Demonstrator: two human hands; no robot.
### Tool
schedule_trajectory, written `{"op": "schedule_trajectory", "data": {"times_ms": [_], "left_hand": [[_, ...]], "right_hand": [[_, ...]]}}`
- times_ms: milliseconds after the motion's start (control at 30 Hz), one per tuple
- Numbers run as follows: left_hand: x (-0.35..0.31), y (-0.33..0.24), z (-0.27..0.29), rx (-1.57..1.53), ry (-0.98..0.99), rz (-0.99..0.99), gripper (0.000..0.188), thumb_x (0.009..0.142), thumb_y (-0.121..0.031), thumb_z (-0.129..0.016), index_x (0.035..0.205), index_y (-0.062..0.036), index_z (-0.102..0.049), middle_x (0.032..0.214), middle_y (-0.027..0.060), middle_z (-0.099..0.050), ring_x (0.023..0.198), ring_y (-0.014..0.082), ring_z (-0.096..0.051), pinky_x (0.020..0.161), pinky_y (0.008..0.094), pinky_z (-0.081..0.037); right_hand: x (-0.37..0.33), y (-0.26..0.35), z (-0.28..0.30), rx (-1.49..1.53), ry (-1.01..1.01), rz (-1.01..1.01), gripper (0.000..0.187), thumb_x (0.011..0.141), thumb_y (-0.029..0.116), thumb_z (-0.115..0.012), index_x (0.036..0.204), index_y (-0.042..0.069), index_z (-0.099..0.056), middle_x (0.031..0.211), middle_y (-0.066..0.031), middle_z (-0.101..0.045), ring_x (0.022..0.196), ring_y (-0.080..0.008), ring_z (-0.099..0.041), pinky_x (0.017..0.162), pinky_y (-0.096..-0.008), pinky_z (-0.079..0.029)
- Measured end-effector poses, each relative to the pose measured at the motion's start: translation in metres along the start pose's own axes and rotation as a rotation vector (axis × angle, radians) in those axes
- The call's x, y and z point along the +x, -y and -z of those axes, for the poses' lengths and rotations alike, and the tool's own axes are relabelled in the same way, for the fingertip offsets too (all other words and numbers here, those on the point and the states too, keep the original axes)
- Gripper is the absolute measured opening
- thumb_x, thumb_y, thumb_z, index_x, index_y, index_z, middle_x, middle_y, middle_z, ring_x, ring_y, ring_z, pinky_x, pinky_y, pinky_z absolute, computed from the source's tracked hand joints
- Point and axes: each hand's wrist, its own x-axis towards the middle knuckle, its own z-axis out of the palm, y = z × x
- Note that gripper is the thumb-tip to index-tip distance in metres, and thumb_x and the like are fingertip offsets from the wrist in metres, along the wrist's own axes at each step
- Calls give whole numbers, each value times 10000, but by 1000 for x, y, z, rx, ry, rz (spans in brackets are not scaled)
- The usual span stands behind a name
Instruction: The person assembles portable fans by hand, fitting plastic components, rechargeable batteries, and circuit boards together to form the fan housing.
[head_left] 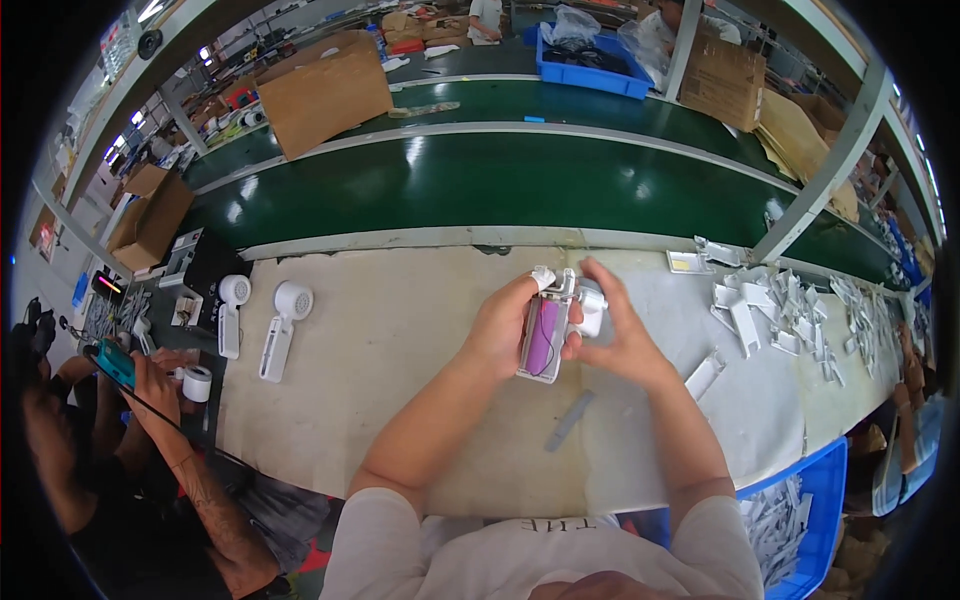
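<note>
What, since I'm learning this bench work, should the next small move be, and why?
Probably use the right hand to tuck the thin dark wire in beside the purple cylinder: the wire appears to lie across the cylinder, the white casing held in the left hand is open, and the right hand is close by.

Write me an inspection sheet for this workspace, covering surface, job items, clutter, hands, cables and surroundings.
Surface: bench with a beige covering.
Job items: open white housing showing a purple cell; white round head beside it; white fan-like device lying at left.
Clutter: loose white plastic parts spread at right; grey strip below the hands.
Hands: left hand grips the housing; right hand curves around the round head, firmness unclear.
Cables: thin dark wire along the cell.
Surroundings: green surface behind; co-worker's hand at left; blue bin at lower right, holding pale pieces.
</note>
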Motion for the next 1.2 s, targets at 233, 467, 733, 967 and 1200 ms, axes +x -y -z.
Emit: {"op": "schedule_trajectory", "data": {"times_ms": [233, 467, 733, 967, 1200], "left_hand": [[1, -4, 1, 427, -171, -33, 204, 845, -98, -417, 1017, -4, -474, 829, 121, -601, 647, 194, -608, 532, 304, -493], [4, 8, 3, 788, -154, 59, 210, 790, -113, -491, 967, -5, -459, 760, 83, -573, 604, 125, -565, 508, 266, -458], [-1, 12, 10, 1021, -127, -40, 208, 740, -122, -555, 897, 0, -496, 686, 77, -559, 575, 126, -538, 504, 274, -422], [2, 16, -1, 1423, -27, -160, 260, 684, -156, -584, 879, 3, -517, 690, 186, -586, 617, 328, -577, 563, 377, -442], [-7, 18, -19, 1473, -2, -86, 196, 718, -91, -530, 891, -5, -493, 694, 148, -564, 594, 273, -566, 557, 345, -439]], "right_hand": [[9, -7, 32, -268, -125, 180, 673, 571, -26, -704, 1188, 91, -462, 1124, -119, -531, 1043, -326, -522, 863, -374, -452], [16, -6, 37, -483, -247, 467, 544, 527, -52, -684, 1039, 84, -558, 1031, -91, -576, 949, -301, -572, 796, -393, -489], [7, 15, 38, -415, -131, 285, 566, 547, -52, -691, 1077, 96, -558, 1082, -94, -553, 975, -302, -551, 835, -390, -472], [0, 7, 67, 176, 221, 84, 532, 645, 73, -736, 1150, 95, -574, 1178, -103, -499, 1111, -255, -474, 926, -343, -384], [-3, 2, 66, 294, 253, 12, 440, 727, 108, -701, 1151, 123, -586, 1187, -116, -479, 1094, -265, -473, 908, -336, -391]]}}
